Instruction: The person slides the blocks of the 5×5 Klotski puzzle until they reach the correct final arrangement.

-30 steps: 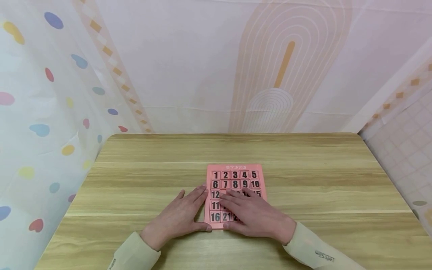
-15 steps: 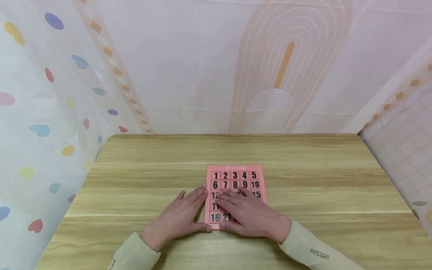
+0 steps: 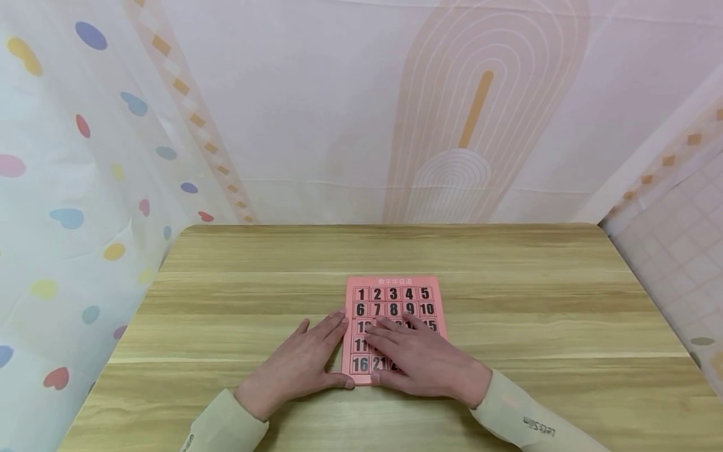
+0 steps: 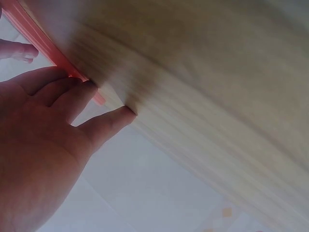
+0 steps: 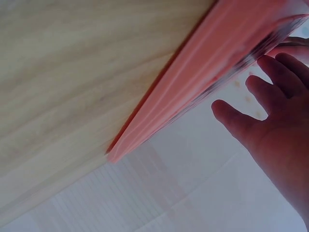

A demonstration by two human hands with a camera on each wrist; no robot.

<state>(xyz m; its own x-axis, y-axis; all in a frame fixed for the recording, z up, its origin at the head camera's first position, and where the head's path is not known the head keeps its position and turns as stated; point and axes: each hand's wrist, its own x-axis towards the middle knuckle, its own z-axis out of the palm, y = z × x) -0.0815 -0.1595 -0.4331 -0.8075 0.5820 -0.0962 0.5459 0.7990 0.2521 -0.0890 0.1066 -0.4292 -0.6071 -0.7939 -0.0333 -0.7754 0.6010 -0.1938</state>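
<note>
A pink number sliding puzzle point(image 3: 350, 282) lies flat on the wooden table, with black-numbered tiles in rows. Along its left edge rest the fairly straight fingers of my left hand point(image 3: 299, 361), the thumb at the lower left corner. My right hand point(image 3: 432, 364) reaches over the lower right part, fingertips on or just above the third and fourth rows, where the 12 tile point(image 3: 363, 327) sits. Several tiles are hidden beneath that hand. In the right wrist view, the right hand's fingers point(image 5: 260, 92) are spread and slightly bent near the puzzle's face.
The wooden table point(image 3: 254, 263) extends around the puzzle on all sides. Behind it hangs a pale patterned cloth point(image 3: 316, 125), and a dotted cloth point(image 3: 56, 251) covers the left side. Light sleeves cover both forearms.
My right hand shifted slightly left over the tiles, then a little back right. The 12 tile now sits slightly further right in its row. My left hand stayed put.
</note>
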